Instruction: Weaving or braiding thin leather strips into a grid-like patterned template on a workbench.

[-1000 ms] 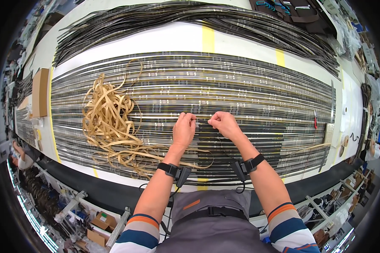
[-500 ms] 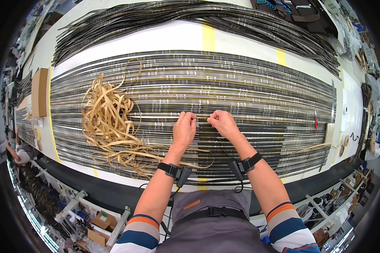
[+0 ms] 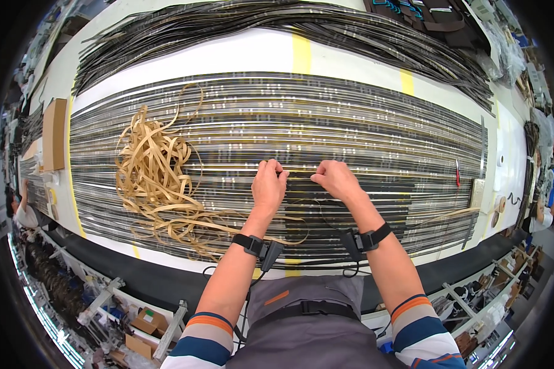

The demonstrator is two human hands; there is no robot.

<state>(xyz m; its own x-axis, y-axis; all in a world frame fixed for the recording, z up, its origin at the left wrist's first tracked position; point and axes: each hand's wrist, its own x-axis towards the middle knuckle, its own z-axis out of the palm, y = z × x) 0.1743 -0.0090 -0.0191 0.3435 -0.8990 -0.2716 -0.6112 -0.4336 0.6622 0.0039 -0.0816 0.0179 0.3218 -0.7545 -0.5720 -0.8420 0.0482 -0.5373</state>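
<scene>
My left hand is closed in a pinch over the middle of long dark strips laid side by side across the table. A short way to its right, my right hand is also pinched, low over the same strips. Whatever the fingertips hold is too thin to make out; a pale yellowish line runs between them. Left of my hands lies a loose tangled heap of tan tape on top of the strips. Its tail trails rightward past my left wrist. Black straps with small devices sit on both wrists.
A thick bundle of dark strips lies along the table's far side. A cardboard box stands at the left end. Toward the right end are a red tool, a small block and tape rolls. Another person is at far left.
My right hand has moved to the right, widening the gap between my hands. The left hand stays nearly in place, still pinched. The tan heap lies as before.
</scene>
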